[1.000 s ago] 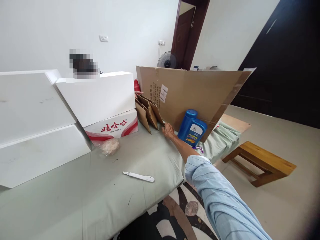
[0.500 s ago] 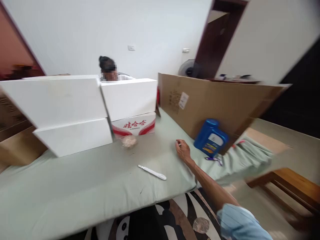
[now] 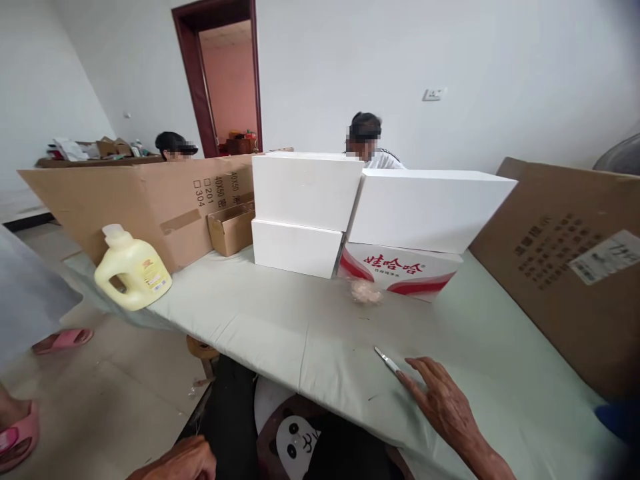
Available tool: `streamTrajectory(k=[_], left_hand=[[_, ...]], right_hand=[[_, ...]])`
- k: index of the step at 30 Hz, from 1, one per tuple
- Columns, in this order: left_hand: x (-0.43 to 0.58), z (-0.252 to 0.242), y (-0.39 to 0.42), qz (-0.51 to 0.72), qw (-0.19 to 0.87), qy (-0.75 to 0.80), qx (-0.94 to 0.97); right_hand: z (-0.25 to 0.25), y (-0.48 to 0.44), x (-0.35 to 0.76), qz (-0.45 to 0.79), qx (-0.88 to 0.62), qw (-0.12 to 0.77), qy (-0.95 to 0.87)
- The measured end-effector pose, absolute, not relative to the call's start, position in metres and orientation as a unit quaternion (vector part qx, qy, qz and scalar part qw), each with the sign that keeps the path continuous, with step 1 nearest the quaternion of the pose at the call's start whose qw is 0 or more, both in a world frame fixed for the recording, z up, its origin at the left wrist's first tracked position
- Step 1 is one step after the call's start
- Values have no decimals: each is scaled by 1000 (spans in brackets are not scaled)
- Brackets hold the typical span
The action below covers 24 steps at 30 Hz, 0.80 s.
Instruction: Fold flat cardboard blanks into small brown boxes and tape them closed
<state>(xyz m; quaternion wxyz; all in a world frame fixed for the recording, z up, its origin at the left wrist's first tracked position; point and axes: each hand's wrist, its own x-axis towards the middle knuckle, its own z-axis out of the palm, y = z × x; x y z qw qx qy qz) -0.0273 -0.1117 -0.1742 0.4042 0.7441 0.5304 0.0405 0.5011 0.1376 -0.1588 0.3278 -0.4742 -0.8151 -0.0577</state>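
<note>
My right hand (image 3: 443,403) is palm down over the table, its fingers stretched out and apart. Its thumb side is at the handle of a slim white scalpel-like knife (image 3: 387,360) lying on the cloth; part of the handle is hidden under the hand. I cannot tell whether the hand touches it. My left hand (image 3: 183,460) is low at the bottom edge, off the table near my lap, with its fingers mostly cut off or hidden. A small crumpled pinkish clump (image 3: 366,292) in clear plastic lies beyond the knife, before a white-and-red carton (image 3: 400,270).
White boxes (image 3: 307,193) stand stacked on the green cloth-covered table (image 3: 280,313). Cardboard sheets (image 3: 555,247) rise at the right, and more cardboard (image 3: 175,207) stands left, beside a pale yellow jug (image 3: 133,270). Two people sit behind; another, in pink slippers (image 3: 65,340), stands left.
The view has swung left, bringing the yellow jug in. My right hand has left the spot near the blue bottle, come to the knife and spread its fingers. My left hand has come into view.
</note>
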Motion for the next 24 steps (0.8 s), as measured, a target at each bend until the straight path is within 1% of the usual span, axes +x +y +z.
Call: streamTrajectory(k=[4,8,11,13,21,24], left_hand=[[-33,-174,-78,112,358,594,712],[-33,-142,-40,201,312,605,704],[-42,-119,-10,268,258,593,714],[-52,-113,9,293,218,595,716],[-105,-122,87,284,151,655,684],[-125,-121,121,273,123,679,670]], right_hand=[[-159,136,484,-83,-431,304,-846],[-169,141,475,-106,-416,307,-849],[-175,145,471,-104,-437,308,-839],[-179,148,470,-99,-452,305,-833],[-185,164,447,-79,-445,292,-843],[-186,171,433,-102,-420,294,-852]])
